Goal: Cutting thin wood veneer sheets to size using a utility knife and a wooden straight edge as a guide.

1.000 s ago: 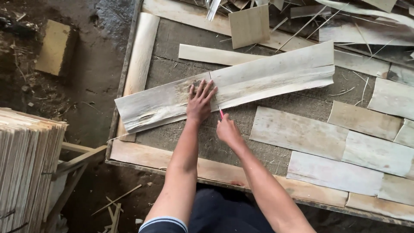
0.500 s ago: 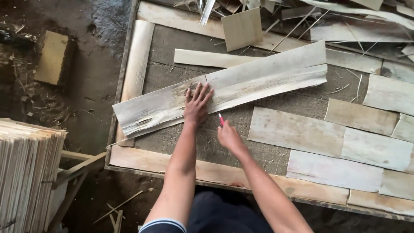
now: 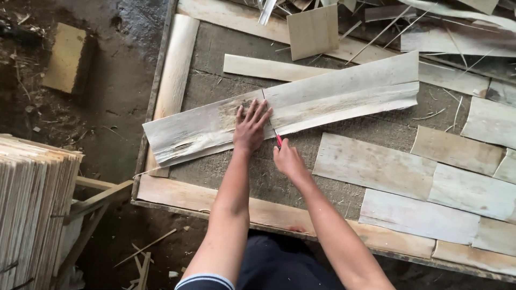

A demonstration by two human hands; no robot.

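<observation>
A long pale veneer strip (image 3: pixel 344 96) lies slanted across the work table (image 3: pixel 226 207), with a cut line across it near its middle. My left hand (image 3: pixel 250 126) presses flat on the strip just left of that cut, fingers spread. My right hand (image 3: pixel 287 158) sits at the strip's near edge, closed around a small red-handled cutter (image 3: pixel 278 139) whose tip meets the lower end of the cut.
Several cut veneer pieces (image 3: pixel 376 164) lie in rows on the right of the table. A narrow strip (image 3: pixel 269 67) and a square piece (image 3: pixel 312 32) lie behind. A stack of sheets (image 3: pixel 32 198) stands at left, a block (image 3: pixel 64 64) on the dirt floor.
My right hand with the cutter has drawn slightly toward me along the cut. The left hand stays pressed on the strip. The view shifted a little.
</observation>
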